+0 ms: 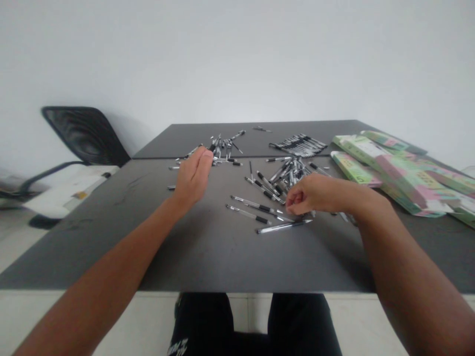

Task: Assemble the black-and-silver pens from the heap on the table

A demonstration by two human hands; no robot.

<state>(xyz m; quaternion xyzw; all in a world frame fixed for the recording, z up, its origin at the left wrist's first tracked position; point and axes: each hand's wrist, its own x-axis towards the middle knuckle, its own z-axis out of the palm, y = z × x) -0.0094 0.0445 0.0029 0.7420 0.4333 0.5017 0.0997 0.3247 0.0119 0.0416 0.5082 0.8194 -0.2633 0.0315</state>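
Note:
Several black-and-silver pens lie scattered over a dark grey table. My left hand reaches out over the table, its fingertips at a small black pen piece beside the far left cluster of pen parts. My right hand hovers with curled fingers over the middle pile of pens, pinched at something I cannot make out. Single pens lie just in front of it. A neat row of pens sits further back.
Green and pink flat boxes are stacked at the table's right side. A black mesh chair stands at the left by the white wall. My legs in dark trousers show below the table's near edge.

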